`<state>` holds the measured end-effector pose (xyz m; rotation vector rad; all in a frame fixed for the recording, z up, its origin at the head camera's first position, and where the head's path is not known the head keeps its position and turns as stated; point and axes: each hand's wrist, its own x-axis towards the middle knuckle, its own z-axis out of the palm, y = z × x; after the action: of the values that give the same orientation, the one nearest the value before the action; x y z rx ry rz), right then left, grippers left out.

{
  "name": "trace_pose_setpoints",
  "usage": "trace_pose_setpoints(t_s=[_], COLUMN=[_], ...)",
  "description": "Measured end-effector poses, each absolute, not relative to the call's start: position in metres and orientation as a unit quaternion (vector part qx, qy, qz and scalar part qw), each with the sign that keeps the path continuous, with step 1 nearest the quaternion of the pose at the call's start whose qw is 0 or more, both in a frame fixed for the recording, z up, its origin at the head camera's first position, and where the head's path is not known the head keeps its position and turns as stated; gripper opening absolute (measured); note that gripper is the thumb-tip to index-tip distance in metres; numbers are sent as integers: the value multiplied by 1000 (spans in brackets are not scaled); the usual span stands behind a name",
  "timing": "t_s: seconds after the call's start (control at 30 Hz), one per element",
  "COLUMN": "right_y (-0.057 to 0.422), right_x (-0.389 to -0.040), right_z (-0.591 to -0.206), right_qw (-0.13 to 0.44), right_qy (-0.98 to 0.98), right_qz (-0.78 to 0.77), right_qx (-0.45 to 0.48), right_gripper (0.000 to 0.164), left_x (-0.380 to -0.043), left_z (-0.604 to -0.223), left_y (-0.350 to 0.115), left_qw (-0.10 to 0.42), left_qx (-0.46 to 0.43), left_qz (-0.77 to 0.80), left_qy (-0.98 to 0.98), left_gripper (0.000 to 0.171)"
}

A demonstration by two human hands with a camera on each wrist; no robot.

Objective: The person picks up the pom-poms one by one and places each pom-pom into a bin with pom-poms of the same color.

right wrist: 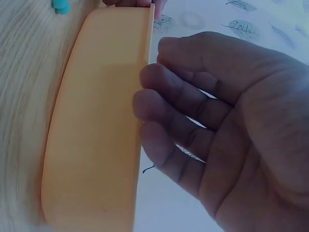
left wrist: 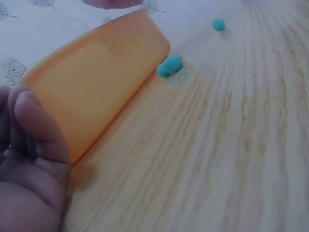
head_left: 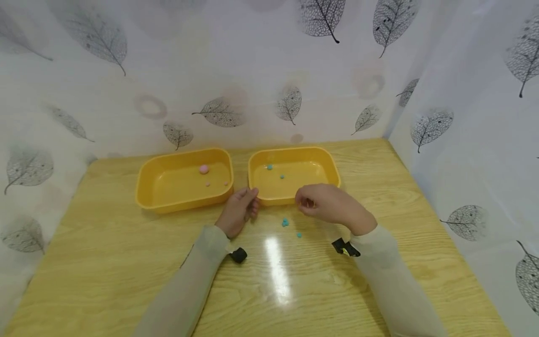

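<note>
Two yellow trays stand side by side on the wooden table. The right tray (head_left: 273, 200) (left wrist: 96, 82) (right wrist: 101, 111) holds two small teal balls (head_left: 282, 176). The left tray (head_left: 185, 202) holds a pink ball (head_left: 204, 169) and two smaller pink ones. My left hand (head_left: 242, 208) (left wrist: 34, 125) rests with relaxed fingers against the right tray's front left corner. My right hand (head_left: 313, 203) (right wrist: 193, 111) hovers at that tray's front rim, fingers loosely bent, nothing visible in them. A clump of teal balls (head_left: 285, 222) (left wrist: 169, 65) (right wrist: 60, 6) and a single one (head_left: 299, 235) (left wrist: 218, 24) lie on the table between my hands.
Leaf-patterned white curtains (head_left: 269, 70) close off the back and right sides of the table (head_left: 105, 262). Black wrist mounts (head_left: 238, 255) sit on both sleeves. Bare wood stretches in front of the trays.
</note>
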<state>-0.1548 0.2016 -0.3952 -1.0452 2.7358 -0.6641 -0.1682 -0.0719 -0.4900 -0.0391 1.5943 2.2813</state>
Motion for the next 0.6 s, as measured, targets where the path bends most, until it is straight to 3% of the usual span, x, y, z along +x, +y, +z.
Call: trace_pose_setpoints(t_s=[0.23, 0.6], right_y=[199, 188], right_x=[-154, -149], right_z=[-401, -411], right_qw=[138, 182], right_qy=[910, 903], right_qz=[-194, -166], right_qx=[-340, -352], right_gripper=[7, 13], left_x=[-167, -168], left_z=[-491, -491], left_y=[-73, -74], left_qw=[182, 185], left_qx=[-12, 9], left_qz=[810, 816], left_qy=[558, 547], left_gripper=[25, 26])
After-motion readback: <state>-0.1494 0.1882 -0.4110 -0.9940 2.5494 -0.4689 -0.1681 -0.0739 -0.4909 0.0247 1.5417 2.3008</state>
